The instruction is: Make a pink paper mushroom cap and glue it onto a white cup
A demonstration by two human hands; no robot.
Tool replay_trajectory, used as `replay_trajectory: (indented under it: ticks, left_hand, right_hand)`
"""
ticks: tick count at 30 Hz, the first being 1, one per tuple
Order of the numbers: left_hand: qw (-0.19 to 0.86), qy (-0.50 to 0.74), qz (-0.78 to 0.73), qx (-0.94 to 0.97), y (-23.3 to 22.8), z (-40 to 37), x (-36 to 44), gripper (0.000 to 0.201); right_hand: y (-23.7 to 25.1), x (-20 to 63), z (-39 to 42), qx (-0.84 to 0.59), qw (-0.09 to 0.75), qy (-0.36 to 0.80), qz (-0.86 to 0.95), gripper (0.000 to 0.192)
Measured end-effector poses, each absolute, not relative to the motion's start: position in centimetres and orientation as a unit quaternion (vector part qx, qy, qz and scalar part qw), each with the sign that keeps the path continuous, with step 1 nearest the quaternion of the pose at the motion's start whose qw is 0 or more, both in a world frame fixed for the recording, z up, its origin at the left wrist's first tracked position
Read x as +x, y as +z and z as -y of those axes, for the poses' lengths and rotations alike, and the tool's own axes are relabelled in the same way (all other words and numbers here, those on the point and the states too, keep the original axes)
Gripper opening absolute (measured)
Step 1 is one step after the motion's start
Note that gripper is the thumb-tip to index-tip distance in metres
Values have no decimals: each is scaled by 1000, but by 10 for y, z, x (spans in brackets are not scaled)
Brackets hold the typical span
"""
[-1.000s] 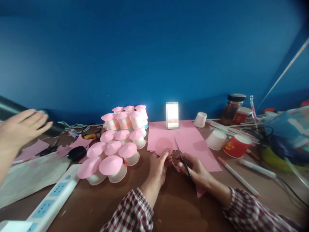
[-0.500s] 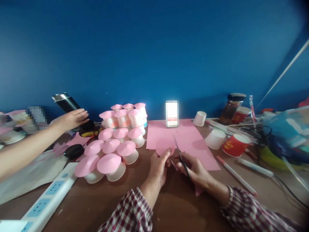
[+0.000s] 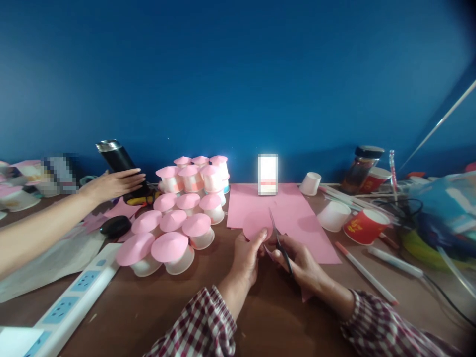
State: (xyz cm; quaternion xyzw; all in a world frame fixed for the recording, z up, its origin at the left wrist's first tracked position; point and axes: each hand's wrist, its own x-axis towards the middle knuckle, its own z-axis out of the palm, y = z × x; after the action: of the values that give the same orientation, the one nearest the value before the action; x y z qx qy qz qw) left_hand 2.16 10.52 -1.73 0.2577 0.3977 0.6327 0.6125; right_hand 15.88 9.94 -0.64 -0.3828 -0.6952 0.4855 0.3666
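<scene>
Here the left hand [image 3: 245, 258] pinches a pink paper disc [image 3: 256, 225] by its near edge between thumb and fingertips, lifted just off the worktop [image 3: 260, 322] so its rim faces the blades. The right hand [image 3: 299, 260] is closed round the handles of a pair of scissors [image 3: 278, 238]; the blades point far and slightly left, tip just beside the disc's right edge. Whether the blades are parted cannot be told. A large pink paper sheet [image 3: 293, 218] lies flat just beyond both hands, a small offcut under the right wrist

Containers: a cluster of upturned white cups capped with pink paper cones [image 3: 178, 218] stands left of the hands, stacked higher toward the far wall; contents hidden. Right: two upturned white cups [image 3: 333, 215], a red cup [image 3: 365, 225] on its side with its inside not visible, a dark-lidded jar [image 3: 360, 168] with brownish contents

Far left, another person's hand [image 3: 111, 184] rests against a black flask [image 3: 119, 158], tilted. A power strip [image 3: 70, 302] lies near left, pens [image 3: 366, 272] near right
</scene>
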Motion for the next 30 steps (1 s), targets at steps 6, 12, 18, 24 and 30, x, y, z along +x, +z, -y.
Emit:
replay_trajectory:
  ticks: [6, 12, 18, 24, 30]
  left_hand:
    - [617, 628, -398, 259, -17, -104, 22, 30]
    - [620, 628, -394, 257, -18, -104, 22, 31]
    - [619, 623, -400, 261, -17, -104, 22, 31]
    - [617, 625, -405, 255, -17, -103, 21, 32]
    - [615, 624, -410, 255, -17, -104, 21, 30]
  right_hand:
    - [-8, 158, -99, -383, 365, 483, 698, 38]
    - [-8, 157, -99, -395, 362, 490, 687, 40]
    - [-6, 156, -98, -402, 365, 491, 681, 40]
    - [-8, 157, -100, -396, 361, 490, 688, 41]
    - [-7, 158, -99, -392, 361, 496, 686, 42]
